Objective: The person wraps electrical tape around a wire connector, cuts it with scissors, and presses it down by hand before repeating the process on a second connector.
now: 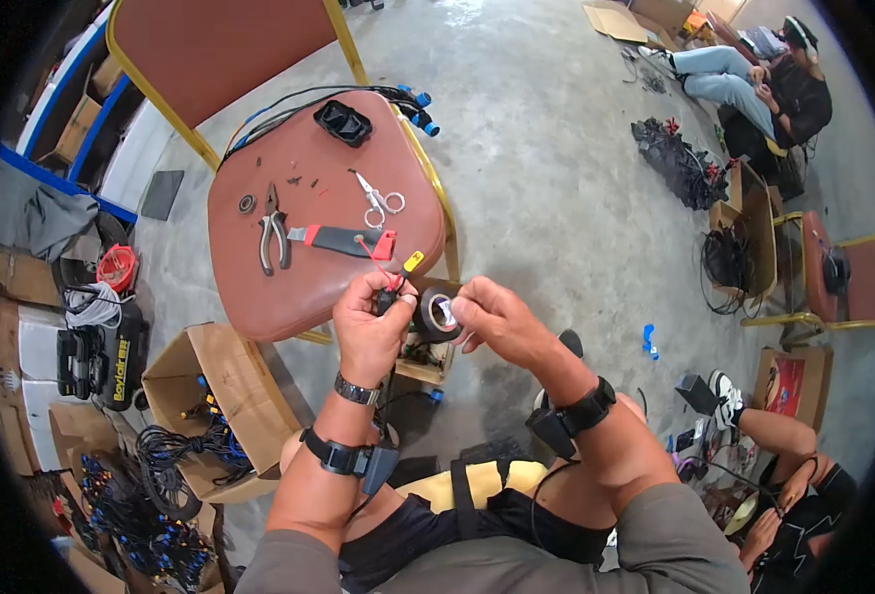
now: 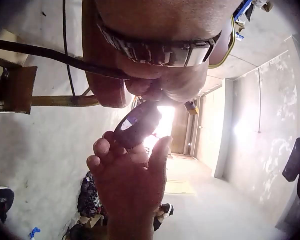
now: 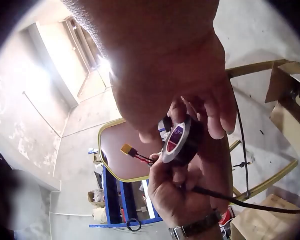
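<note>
In the head view my left hand (image 1: 370, 317) pinches a black cable near its end. Thin red and black wires run from there to a yellow connector (image 1: 413, 261) that sticks out past the fingertips. My right hand (image 1: 497, 319) holds a roll of black electrical tape (image 1: 439, 315) by its right side, close against the left fingertips. From the right wrist, the tape roll (image 3: 190, 142) shows its pale core edge, and the connector (image 3: 126, 148) points away to the left. The cable (image 3: 240, 201) trails off below the left hand. My left fingers hide the wire joint.
On the red chair seat (image 1: 249, 267) lie pliers (image 1: 273, 233), a red-and-black utility knife (image 1: 343, 241), scissors (image 1: 376, 201), a small ring (image 1: 247, 204) and a black plastic housing (image 1: 343, 123). A cardboard box (image 1: 249, 381) with cables stands left. Two people sit on the right.
</note>
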The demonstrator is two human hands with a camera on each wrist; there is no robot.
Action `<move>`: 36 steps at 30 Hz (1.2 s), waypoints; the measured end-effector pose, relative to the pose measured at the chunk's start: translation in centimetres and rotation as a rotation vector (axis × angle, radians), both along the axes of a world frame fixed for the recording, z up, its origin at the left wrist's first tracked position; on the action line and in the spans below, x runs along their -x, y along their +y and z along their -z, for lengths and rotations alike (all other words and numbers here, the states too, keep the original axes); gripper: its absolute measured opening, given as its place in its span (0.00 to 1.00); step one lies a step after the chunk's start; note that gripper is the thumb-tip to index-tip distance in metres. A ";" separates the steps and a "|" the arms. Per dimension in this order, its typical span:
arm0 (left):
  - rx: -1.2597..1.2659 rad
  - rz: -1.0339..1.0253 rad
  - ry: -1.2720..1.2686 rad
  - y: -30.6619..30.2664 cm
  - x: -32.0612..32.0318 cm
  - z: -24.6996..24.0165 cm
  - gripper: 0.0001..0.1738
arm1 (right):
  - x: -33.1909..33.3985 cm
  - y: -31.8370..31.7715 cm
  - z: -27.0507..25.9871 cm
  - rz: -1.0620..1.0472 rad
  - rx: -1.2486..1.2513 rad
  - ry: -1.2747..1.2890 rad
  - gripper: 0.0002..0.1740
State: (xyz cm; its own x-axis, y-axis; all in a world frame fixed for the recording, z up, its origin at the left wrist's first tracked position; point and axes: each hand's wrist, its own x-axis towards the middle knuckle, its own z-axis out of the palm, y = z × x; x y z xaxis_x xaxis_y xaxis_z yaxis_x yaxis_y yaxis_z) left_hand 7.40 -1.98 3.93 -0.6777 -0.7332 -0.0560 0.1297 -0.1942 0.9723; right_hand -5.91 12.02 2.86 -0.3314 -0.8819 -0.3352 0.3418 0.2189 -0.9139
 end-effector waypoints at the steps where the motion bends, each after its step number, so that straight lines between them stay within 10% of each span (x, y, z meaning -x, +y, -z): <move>1: -0.001 0.008 0.004 0.0 0.0 0.0 0.14 | 0.1 -0.3 -0.1 0.054 -0.058 0.011 0.18; 36: -0.036 0.028 -0.014 -1.3 -0.3 0.0 0.16 | 1.3 -1.7 -1.6 0.010 -0.136 0.101 0.17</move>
